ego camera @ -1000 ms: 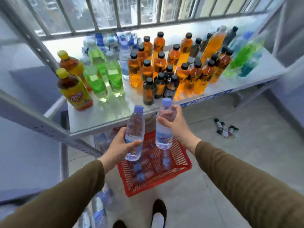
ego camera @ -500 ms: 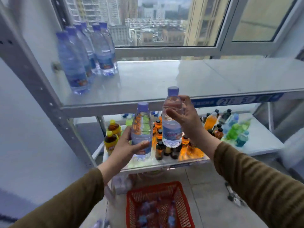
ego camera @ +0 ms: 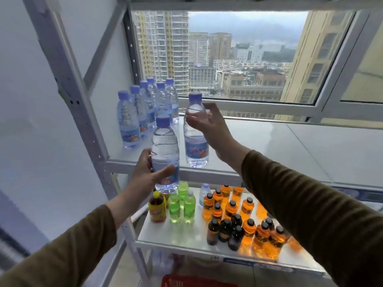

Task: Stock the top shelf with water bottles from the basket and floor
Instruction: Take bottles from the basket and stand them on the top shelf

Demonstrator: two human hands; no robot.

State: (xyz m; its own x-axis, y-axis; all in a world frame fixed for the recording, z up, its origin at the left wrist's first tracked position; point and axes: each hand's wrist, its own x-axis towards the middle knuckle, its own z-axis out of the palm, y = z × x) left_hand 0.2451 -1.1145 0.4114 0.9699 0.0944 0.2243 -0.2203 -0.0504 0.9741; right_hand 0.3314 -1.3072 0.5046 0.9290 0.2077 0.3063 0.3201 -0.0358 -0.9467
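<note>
Left hand point(ego camera: 148, 175) grips a water bottle point(ego camera: 165, 154) around its lower half, thumb across the label, fingers wrapped behind. The bottle is upright, held in front of the top shelf point(ego camera: 269, 146) edge, its base below shelf level; it is not on the shelf.

Right hand point(ego camera: 209, 125) is at the neck of a second water bottle point(ego camera: 195, 141), which stands upright on the top shelf near the front edge, at about 12 o'clock from the held one. The thumb and fingers curve around the shoulder, but the fingers look spread; can't tell whether they are clamped on it or just off it.

Row of six water bottles point(ego camera: 143, 112) stands at the shelf's left end, at 10 o'clock from the held bottle, running front to back toward the window point(ego camera: 248, 59). All upright, blue caps.

Lower shelf point(ego camera: 176, 235), at 6 o'clock: yellow-capped brown drink bottle point(ego camera: 157, 209) at left, green bottles point(ego camera: 182, 204) just beside it, orange bottles point(ego camera: 234, 206) and dark black-capped bottles point(ego camera: 226, 230) to the right.

Red basket point(ego camera: 186, 281): only its rim shows at the bottom edge, under the lower shelf. Contents not visible.

Both sleeves are olive-brown.
</note>
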